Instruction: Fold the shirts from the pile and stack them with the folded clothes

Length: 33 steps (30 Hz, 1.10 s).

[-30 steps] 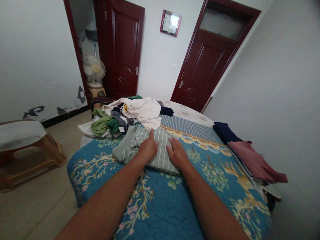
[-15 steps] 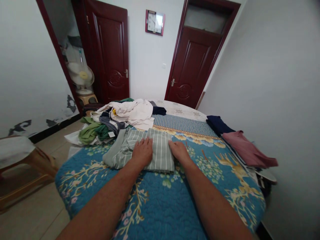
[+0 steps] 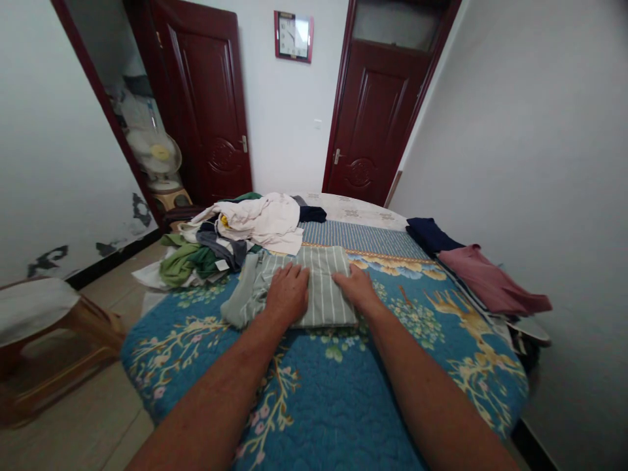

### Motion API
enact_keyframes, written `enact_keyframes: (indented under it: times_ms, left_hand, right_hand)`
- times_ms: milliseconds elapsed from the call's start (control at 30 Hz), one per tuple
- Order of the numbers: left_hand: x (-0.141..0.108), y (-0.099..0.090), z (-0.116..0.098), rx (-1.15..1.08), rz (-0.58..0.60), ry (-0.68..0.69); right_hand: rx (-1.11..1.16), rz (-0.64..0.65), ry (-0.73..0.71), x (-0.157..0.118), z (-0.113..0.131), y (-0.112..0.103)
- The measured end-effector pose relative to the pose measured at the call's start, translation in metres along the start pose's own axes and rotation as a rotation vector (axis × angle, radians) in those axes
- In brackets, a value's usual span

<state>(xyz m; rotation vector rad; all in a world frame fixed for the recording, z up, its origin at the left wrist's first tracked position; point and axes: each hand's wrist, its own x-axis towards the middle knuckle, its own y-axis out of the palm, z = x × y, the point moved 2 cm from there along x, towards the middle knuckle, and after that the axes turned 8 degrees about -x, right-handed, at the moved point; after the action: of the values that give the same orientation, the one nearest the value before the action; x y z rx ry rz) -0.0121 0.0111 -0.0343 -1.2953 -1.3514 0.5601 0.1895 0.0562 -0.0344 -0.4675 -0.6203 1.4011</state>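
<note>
I have the left hand flat, fingers outstretched, on the folded striped cloth. The right hand touches the cloth's right edge with its thumb (from here I can't tell whether its fingers grip). The cloth lies beneath the left hand, on the bedspread. Beyond the left hand, leftward, is a heap of clothes; well right of the right hand, a pink garment.

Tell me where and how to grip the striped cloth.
Take the striped cloth by its right edge, probably, coming from the right and pinching its layers: it lies folded flat, that edge looks straight, and the left end is rumpled. The right hand is at that edge.
</note>
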Motion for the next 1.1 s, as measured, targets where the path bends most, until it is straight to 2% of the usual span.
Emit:
enact_keyframes:
  times_ms: [133, 200, 300, 367, 433, 533, 667, 733, 800, 867, 967, 1033, 1100]
  left_hand:
    - [-0.003, -0.008, -0.017, -0.092, -0.096, 0.104]
    - [-0.004, -0.015, -0.018, -0.121, -0.158, 0.075]
    - [-0.003, -0.025, -0.007, -0.103, -0.212, -0.142]
    - [-0.001, -0.024, 0.003, -0.100, -0.118, -0.317]
    - [0.000, -0.017, 0.007, -0.159, 0.024, -0.416]
    - [0.003, -0.003, 0.003, -0.304, 0.141, -0.404]
    - [0.006, 0.006, -0.001, -0.361, 0.178, -0.392]
    - [0.009, 0.005, 0.002, -0.415, 0.200, -0.376]
    - [0.013, 0.003, 0.006, -0.484, 0.227, -0.354]
    - [0.016, 0.003, 0.012, -0.515, 0.232, -0.357]
    - [0.018, 0.006, 0.017, -0.512, 0.198, -0.354]
    - [0.017, 0.011, 0.019, -0.502, 0.186, -0.330]
    - [0.016, 0.015, 0.020, -0.482, 0.182, -0.314]
  right_hand:
    - [0.067, 0.028, 0.102, 0.008, -0.026, -0.042]
    - [0.059, 0.016, 0.157, 0.007, -0.045, -0.066]
    - [0.040, -0.028, 0.222, -0.003, -0.077, -0.096]
    - [0.047, -0.039, 0.252, -0.013, -0.095, -0.110]
    - [0.064, -0.022, 0.266, -0.019, -0.109, -0.118]
    - [0.022, -0.021, 0.254, -0.019, -0.123, -0.121]
    - [-0.202, -0.053, 0.188, -0.011, -0.132, -0.120]
    - [-0.365, -0.110, 0.183, -0.011, -0.136, -0.121]
    - [-0.520, -0.227, 0.152, -0.012, -0.138, -0.124]
    - [-0.624, -0.366, 0.043, -0.014, -0.133, -0.126]
    - [-0.658, -0.491, -0.236, -0.013, -0.114, -0.120]
    - [-0.646, -0.478, -0.404, -0.009, -0.097, -0.107]
    - [-0.661, -0.386, -0.493, -0.005, -0.082, -0.087]
